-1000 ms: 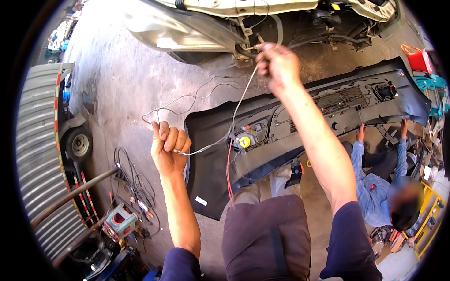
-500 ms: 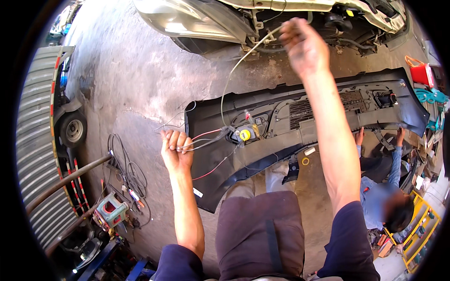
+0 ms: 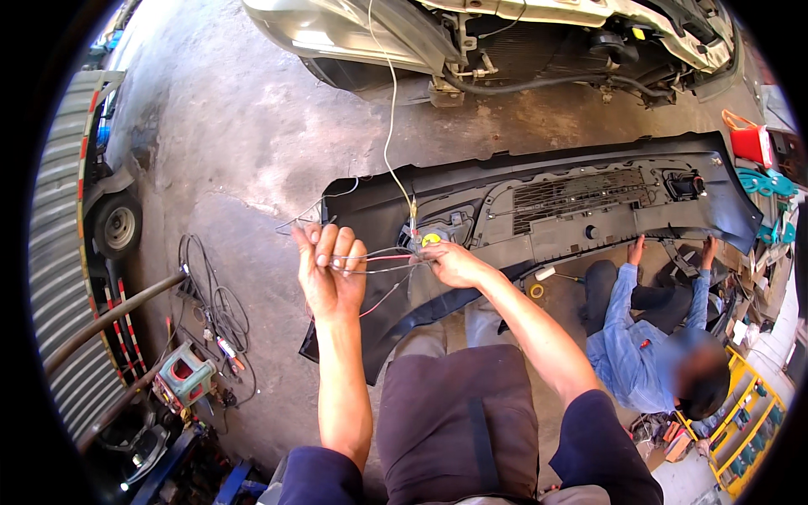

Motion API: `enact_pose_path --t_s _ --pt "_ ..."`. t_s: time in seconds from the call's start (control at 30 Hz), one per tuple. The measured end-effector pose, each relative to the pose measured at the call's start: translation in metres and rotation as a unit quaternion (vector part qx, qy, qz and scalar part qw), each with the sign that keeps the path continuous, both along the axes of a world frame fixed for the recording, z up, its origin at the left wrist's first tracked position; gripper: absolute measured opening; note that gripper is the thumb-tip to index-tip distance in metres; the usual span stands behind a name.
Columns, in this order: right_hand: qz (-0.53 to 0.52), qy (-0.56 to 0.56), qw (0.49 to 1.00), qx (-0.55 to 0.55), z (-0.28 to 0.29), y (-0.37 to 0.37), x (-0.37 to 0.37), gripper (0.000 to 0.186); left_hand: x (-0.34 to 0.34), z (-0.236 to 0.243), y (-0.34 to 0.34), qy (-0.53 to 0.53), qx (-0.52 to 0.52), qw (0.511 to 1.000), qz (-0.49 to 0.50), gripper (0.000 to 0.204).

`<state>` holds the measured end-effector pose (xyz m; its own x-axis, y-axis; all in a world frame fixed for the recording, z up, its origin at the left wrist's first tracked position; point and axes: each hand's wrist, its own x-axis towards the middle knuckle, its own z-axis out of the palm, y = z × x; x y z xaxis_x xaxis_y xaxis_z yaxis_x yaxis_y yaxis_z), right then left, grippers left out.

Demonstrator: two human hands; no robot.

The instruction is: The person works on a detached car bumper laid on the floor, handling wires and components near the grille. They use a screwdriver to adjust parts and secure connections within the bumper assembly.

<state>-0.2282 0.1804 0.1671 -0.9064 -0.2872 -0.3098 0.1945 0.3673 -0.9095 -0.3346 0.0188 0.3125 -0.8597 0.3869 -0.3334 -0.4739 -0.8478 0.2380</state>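
Note:
A black bumper cover [image 3: 539, 244] lies with its inner side up in front of me, its grille and lamp mounts showing. Over its left part, my left hand [image 3: 332, 269] is closed around thin wires [image 3: 383, 259], some dark, one red. My right hand [image 3: 450, 265] pinches the same wires where they bunch, beside a yellow round cap [image 3: 431, 240]. Its fingertips partly hide the bunch. From there a pale thin cable [image 3: 392, 109] rises past the car's headlight [image 3: 353, 38] and out of view. A loose wire end [image 3: 295, 224] sticks out beyond my left fingers.
The car's opened front end [image 3: 539, 59] stands beyond the bumper. At right a co-worker in a blue shirt [image 3: 619, 345] grips the bumper's near edge with both hands. Coiled cables [image 3: 215, 286], a metal pole [image 3: 118, 320] and a grey-green machine [image 3: 183, 374] are at left.
My right hand has come down from the car's front to the wire bunch, releasing the pale cable, which now runs up past the headlight. My left hand still holds its wires.

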Motion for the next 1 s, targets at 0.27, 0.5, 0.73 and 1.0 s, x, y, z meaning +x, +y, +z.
enact_pose_path --t_s 0.27,0.5,0.73,1.0 --pt "-0.177 0.012 0.978 0.112 0.029 0.005 0.007 0.019 -0.007 0.004 -0.007 0.089 -0.027 0.995 -0.032 0.022" --pt "-0.171 0.024 0.966 0.190 0.126 -0.001 0.006 0.023 0.005 -0.007 0.010 0.084 -0.088 0.991 -0.048 0.026" --pt "-0.504 -0.141 0.825 -0.214 0.150 0.003 0.018 0.056 0.035 -0.002 0.034 0.225 -0.129 0.959 -0.117 0.026" --pt "-0.587 -0.114 0.458 -0.657 0.146 -0.017 0.041 0.027 0.090 -0.003 0.021 0.279 -0.285 0.885 -0.241 0.034"
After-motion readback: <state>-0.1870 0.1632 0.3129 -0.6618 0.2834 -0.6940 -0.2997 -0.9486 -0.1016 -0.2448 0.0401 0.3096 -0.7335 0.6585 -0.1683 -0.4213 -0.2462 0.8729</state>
